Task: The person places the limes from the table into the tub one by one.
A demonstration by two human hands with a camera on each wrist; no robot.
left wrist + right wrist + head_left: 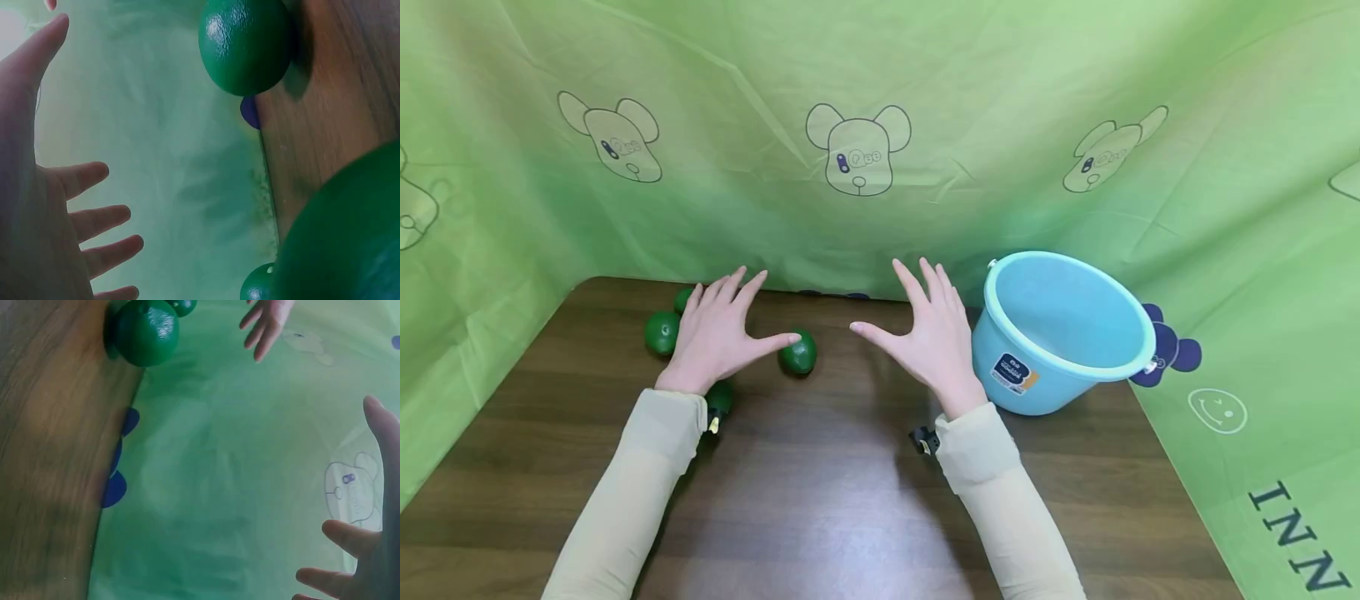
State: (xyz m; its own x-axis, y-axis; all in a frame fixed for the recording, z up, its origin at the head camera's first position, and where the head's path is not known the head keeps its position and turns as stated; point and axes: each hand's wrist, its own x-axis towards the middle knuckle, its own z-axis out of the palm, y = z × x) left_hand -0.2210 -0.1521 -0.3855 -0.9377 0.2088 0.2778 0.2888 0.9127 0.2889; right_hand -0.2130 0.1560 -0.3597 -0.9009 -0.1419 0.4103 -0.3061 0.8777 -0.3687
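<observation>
My left hand (715, 333) is held over the left part of the table, fingers spread and thumb pointing right. Several glossy, round green fruits lie around and beneath it. One green fruit (662, 333) sits left of the hand, with a smaller-looking one partly hidden behind the fingers. Another green fruit (799, 353) overlaps the thumb tip in the head view, and a further green fruit (719, 397) shows beside the wrist. My right hand (934, 337), also spread with nothing in it, is just left of a light blue bucket (1033, 392). The bucket stands upright and its visible inside holds nothing.
A dark brown wooden table (805, 500) carries everything. Green printed cloth (760, 192) hangs behind it and along both sides, close against the table's back edge. Small black wrist cameras (925, 440) sit under the cuffs of both sleeves.
</observation>
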